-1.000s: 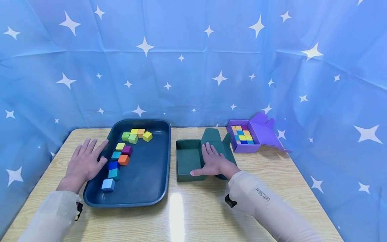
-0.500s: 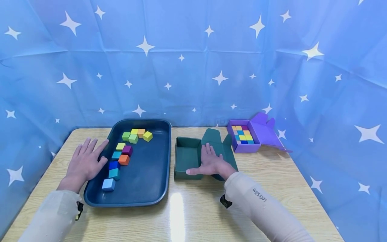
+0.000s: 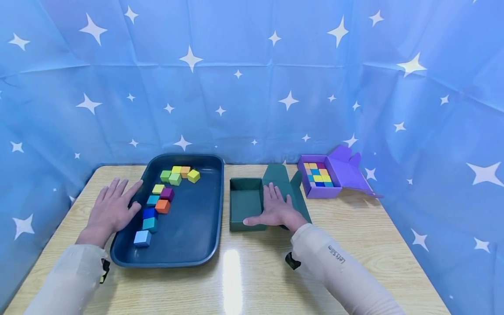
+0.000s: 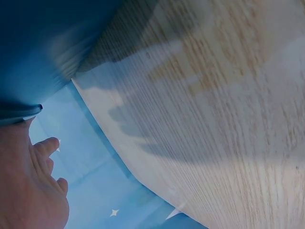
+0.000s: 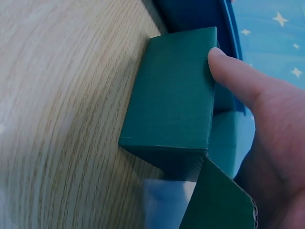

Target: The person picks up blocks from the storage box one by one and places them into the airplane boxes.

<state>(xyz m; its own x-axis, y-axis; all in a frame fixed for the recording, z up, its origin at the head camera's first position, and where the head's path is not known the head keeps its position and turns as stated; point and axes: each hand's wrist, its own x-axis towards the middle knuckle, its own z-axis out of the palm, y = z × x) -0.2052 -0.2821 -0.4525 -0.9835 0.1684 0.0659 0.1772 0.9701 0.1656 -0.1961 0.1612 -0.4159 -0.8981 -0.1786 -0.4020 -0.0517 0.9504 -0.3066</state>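
Observation:
My left hand (image 3: 112, 212) lies with spread, fairly straight fingers over the left rim of a dark blue tray (image 3: 193, 223). Inside that tray, several small coloured cubes (image 3: 162, 206) form a loose line along the left side and back. To the right of the tray stands a green cardboard box (image 3: 246, 227), its lid folded out to the right and nothing inside its visible part. Over the box's right side and lid my right hand (image 3: 275, 211) stretches its fingers. In the right wrist view its thumb (image 5: 238, 74) touches the top edge of the box wall.
A purple box (image 3: 324, 192) with its lid laid back stands at the back right, filled with coloured cubes (image 3: 317, 178). A blue star-patterned curtain (image 3: 252, 87) hangs behind the wooden table (image 3: 271, 280). The tray's right rim stands close to the green box.
The green box has shifted slightly toward the back, and my right hand has moved a little left with it. My left hand and the cubes stay put; the head view has tilted slightly.

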